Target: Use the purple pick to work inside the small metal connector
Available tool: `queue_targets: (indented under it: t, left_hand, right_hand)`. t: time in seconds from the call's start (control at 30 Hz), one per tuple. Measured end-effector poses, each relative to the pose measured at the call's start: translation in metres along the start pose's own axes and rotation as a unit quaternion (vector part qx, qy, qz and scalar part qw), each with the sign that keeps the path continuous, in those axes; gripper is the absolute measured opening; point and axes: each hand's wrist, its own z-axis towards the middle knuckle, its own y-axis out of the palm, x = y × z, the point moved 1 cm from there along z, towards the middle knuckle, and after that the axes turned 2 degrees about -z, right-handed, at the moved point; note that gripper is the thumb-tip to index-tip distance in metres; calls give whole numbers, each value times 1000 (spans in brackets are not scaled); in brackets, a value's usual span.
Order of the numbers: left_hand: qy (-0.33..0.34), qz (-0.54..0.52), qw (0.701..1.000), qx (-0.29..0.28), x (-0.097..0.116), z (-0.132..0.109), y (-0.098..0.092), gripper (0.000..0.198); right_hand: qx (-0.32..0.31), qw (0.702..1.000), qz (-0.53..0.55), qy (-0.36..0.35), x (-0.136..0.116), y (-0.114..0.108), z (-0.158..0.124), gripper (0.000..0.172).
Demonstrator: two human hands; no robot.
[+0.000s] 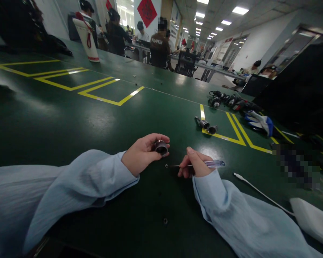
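Observation:
My left hand (140,154) is closed around a short, hollow metal cylinder (157,144), its dark round opening turned towards me. In my right hand (197,163) is a slim screwdriver (215,163) with a clear, purplish handle. Its thin shaft points left, and a small round piece (166,166) shows at the tip, just below the cylinder and apart from it. Whether that piece is a nut or a screw I cannot tell. Nearer to me, a small dark ring, perhaps a nut (165,221), lies on the green table (140,222).
Two metal parts (206,126) lie at a yellow tape outline (223,138). Behind them are dark metal assemblies (220,100) and a blue-white glove (260,122). A white cable (261,191) runs to a white box (313,220) at right. A white cup-like container (87,41) stands far left.

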Motion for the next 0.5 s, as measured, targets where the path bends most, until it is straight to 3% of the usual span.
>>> queue_targets:
  t: [0.1, 0.2, 0.33, 0.5]
  left_hand:
    - [-5, 21, 1000, 3, -2, 1, -4, 40]
    - [-12, 53, 998, 2, -1, 0, -5, 43]
    - [-17, 83, 996, -2, 2, -1, -3, 46]
    - [7, 135, 991, -2, 6, -4, -1, 43]
  right_hand:
    - [-7, 997, 19, -79, 1, -4, -4, 40]
    - [11, 979, -64, -195, 1, -2, -9, 32]
    - [-2, 918, -211, -336, 2, 4, -14, 26]
    - [-35, 848, -323, -419, 2, 4, -13, 24]
